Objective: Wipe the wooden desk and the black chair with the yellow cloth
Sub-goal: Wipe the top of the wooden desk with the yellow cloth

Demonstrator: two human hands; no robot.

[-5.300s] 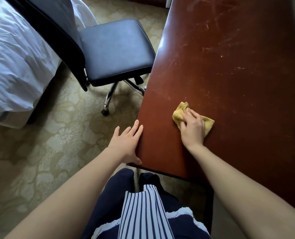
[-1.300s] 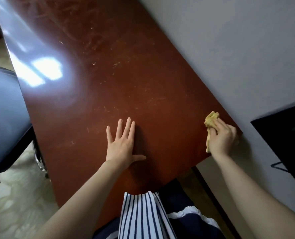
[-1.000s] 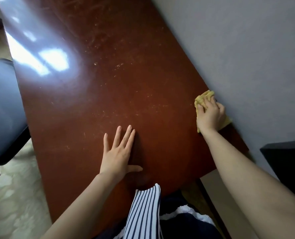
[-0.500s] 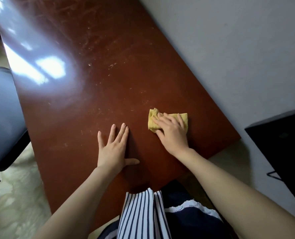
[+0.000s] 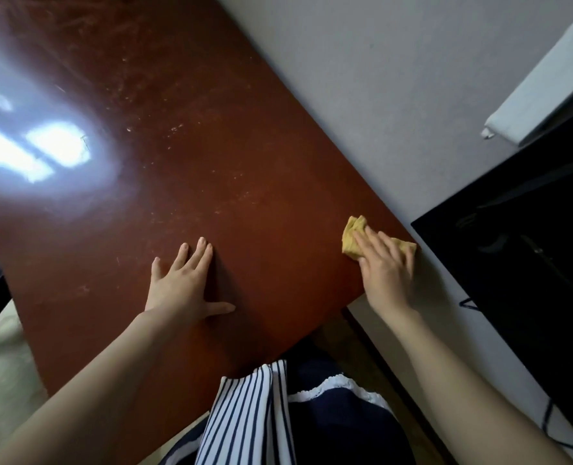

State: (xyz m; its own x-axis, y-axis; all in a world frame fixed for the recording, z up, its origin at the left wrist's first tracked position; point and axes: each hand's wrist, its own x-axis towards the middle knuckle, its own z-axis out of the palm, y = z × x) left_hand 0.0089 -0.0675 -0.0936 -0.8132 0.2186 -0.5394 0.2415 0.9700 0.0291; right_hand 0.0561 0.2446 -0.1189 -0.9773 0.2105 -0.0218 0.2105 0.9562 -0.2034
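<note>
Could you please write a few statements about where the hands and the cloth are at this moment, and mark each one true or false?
1. The left hand lies flat on the wooden desk, fingers straight. True.
2. The yellow cloth is under the left hand. False: it lies under the right hand.
3. The yellow cloth sits at the desk's near corner, beside the wall. True.
4. The right hand holds the yellow cloth up in the air. False: it presses the cloth down on the wooden desk.
</note>
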